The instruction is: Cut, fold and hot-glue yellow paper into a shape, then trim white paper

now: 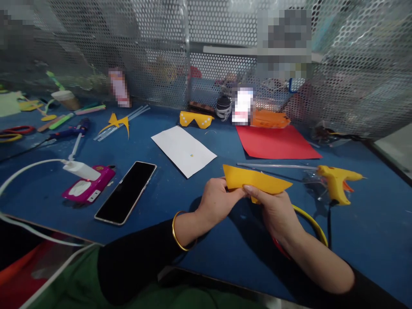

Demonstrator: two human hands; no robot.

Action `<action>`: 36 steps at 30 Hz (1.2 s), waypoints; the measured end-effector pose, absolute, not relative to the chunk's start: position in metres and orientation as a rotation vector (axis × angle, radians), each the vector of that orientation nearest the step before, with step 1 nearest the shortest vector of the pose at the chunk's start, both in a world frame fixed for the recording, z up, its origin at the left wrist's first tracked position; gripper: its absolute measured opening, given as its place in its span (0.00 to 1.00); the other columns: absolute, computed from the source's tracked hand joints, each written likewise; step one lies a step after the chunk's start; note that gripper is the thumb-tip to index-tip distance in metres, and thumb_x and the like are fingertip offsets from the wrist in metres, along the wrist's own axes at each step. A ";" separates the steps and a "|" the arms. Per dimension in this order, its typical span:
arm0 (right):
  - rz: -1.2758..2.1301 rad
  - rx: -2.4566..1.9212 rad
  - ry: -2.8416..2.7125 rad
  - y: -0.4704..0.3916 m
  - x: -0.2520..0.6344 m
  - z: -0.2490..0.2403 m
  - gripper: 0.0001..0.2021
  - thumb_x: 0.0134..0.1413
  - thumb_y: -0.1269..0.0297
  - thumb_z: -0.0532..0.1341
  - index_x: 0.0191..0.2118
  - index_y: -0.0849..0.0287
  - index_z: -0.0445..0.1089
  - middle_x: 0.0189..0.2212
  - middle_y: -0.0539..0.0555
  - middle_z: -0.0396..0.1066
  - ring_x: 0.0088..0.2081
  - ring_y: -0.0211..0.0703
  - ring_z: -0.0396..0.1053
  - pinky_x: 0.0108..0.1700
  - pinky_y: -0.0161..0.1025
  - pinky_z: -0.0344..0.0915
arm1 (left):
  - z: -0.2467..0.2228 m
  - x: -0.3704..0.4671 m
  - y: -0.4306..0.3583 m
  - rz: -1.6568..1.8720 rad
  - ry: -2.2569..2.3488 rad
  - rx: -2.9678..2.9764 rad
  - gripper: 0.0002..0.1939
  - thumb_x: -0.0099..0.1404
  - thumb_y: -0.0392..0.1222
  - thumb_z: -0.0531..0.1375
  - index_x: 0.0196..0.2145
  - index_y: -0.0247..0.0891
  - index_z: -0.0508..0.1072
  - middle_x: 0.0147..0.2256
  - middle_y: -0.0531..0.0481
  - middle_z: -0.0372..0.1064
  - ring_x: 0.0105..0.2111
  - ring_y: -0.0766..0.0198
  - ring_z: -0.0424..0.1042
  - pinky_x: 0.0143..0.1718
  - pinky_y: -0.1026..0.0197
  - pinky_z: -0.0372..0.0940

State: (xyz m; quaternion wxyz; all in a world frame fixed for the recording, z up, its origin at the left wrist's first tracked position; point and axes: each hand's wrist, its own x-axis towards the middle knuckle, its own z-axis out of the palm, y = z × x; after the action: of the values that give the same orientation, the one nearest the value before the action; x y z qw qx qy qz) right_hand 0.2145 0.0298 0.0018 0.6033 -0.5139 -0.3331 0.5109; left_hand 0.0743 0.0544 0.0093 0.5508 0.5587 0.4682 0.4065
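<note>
A folded yellow piece of paper or foam [257,178] is held above the blue table, between both hands. My left hand [215,201] grips its left end, fingers bent behind it. At its lower middle, my right hand [278,210] pinches it with the thumb on the near face. Below and beside my right hand lies a yellow curved band [313,221], with a red curved edge [281,248] partly hidden by the wrist. A yellow glue gun [336,180] rests to the right, a clear stick [277,165] reaching left from its back.
Beyond the hands lie a white sheet [183,150], a red sheet [277,143] and yellow glasses-shaped cutout [196,119]. A black phone [127,193] and purple power bank [88,184] are at left, a blue glue gun [72,129] behind. Perforated metal panel [154,51] stands at the back.
</note>
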 end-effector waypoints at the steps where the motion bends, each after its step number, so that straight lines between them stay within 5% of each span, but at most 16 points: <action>1: 1.166 -1.189 -0.752 0.030 0.214 0.002 0.16 0.37 0.66 0.76 0.37 0.54 0.80 0.40 0.53 0.81 0.42 0.48 0.77 0.49 0.46 0.72 | 0.008 0.074 0.055 0.949 1.111 1.362 0.07 0.56 0.43 0.67 0.31 0.38 0.83 0.34 0.43 0.81 0.35 0.53 0.77 0.37 0.57 0.68; 6: 1.088 -1.207 -0.770 0.033 0.217 0.001 0.13 0.38 0.65 0.76 0.34 0.55 0.79 0.36 0.53 0.81 0.40 0.48 0.76 0.47 0.46 0.72 | 0.002 0.075 0.057 0.917 1.078 1.385 0.08 0.57 0.42 0.66 0.34 0.38 0.83 0.35 0.43 0.80 0.34 0.54 0.77 0.34 0.58 0.67; 16: 1.159 -1.138 -0.843 0.031 0.220 0.006 0.10 0.40 0.64 0.75 0.30 0.59 0.77 0.27 0.51 0.77 0.28 0.41 0.71 0.33 0.39 0.70 | 0.018 0.072 0.058 0.850 1.054 1.428 0.07 0.58 0.40 0.65 0.23 0.37 0.79 0.24 0.48 0.77 0.26 0.62 0.75 0.31 0.62 0.65; 22: 1.065 -1.132 -0.753 0.034 0.220 0.005 0.10 0.37 0.65 0.76 0.27 0.58 0.77 0.26 0.48 0.74 0.27 0.37 0.69 0.31 0.36 0.67 | 0.017 0.075 0.060 0.810 0.968 1.207 0.06 0.59 0.39 0.66 0.34 0.35 0.81 0.25 0.51 0.77 0.25 0.67 0.72 0.30 0.65 0.66; 36: 1.086 -1.144 -0.741 0.036 0.221 0.005 0.10 0.37 0.65 0.76 0.24 0.58 0.75 0.22 0.47 0.71 0.26 0.36 0.66 0.30 0.35 0.63 | 0.021 0.076 0.057 0.823 0.978 1.229 0.09 0.63 0.34 0.62 0.25 0.34 0.77 0.23 0.49 0.75 0.24 0.68 0.71 0.32 0.64 0.67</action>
State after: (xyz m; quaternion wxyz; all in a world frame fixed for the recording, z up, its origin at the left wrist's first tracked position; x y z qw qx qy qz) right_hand 0.2214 0.0359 0.0052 0.6436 -0.5024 -0.3252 0.4770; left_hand 0.0757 0.0567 0.0206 0.6321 0.5369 0.4274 0.3599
